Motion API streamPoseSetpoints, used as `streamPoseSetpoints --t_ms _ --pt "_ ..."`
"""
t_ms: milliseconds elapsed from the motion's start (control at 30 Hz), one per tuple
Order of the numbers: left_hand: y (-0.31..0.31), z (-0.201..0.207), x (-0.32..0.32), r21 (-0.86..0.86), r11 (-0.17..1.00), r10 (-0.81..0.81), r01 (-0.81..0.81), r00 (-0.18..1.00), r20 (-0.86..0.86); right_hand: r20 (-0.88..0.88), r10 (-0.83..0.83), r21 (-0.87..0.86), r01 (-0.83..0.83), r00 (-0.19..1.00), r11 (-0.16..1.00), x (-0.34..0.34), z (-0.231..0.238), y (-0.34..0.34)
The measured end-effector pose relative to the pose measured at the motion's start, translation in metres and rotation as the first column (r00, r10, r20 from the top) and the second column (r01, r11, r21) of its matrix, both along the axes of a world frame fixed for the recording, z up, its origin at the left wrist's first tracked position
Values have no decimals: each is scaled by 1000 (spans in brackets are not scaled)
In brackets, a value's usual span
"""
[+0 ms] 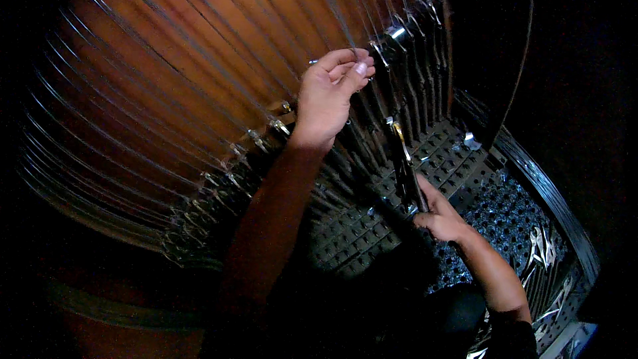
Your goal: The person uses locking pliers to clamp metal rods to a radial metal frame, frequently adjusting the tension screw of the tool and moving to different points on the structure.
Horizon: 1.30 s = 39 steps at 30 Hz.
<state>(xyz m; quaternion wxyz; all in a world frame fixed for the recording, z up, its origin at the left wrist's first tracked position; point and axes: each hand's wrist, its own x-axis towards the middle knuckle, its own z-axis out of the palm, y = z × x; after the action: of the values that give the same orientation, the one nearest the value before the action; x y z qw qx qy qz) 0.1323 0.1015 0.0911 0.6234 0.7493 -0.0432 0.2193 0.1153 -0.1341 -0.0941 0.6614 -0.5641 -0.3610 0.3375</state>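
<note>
My left hand [325,96] is raised among a fan of thin wires, its thumb and fingertips pinched together where one thin wire [342,23] runs down to them. Lower and to the right, my right hand [440,216] is closed around the lower end of a long, dark, plier-like tool [403,159]. Its shiny, partly brassy tip points up toward the left hand, but stays apart from it. Beside the left hand, dark slender pieces with bright metal tops [397,32] hang in a row. Shadow hides part of the right fingers.
An orange-brown curved surface [219,33] lies behind the wires. Below is a dark perforated metal grid [352,239]. Several shiny plier-shaped metal pieces [541,249] lie at the lower right, near a curved bundle of wires [555,203]. A single cable [528,33] hangs at the right.
</note>
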Motion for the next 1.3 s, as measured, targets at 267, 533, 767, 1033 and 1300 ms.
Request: streamPoseSetpoints --t_ms 267,533,767,1033,1300 --pt "-9 0 -6 -62 987 146 -145 989 14 127 -177 10 177 976 984 17 23 17" --pt "1 -7 -17 -110 984 149 -138 984 96 227 -214 77 202 950 976 29 34 50" --pt "-5 1 -28 -131 979 155 -155 988 -9 158 -157 100 143 975 985 37 25 59" --pt "5 -2 -30 -103 992 70 -65 997 44 95 -120 107 110 988 988 33 31 59" --pt "3 -2 -30 -114 991 78 -73 996 43 152 -149 146 127 977 981 34 26 59"
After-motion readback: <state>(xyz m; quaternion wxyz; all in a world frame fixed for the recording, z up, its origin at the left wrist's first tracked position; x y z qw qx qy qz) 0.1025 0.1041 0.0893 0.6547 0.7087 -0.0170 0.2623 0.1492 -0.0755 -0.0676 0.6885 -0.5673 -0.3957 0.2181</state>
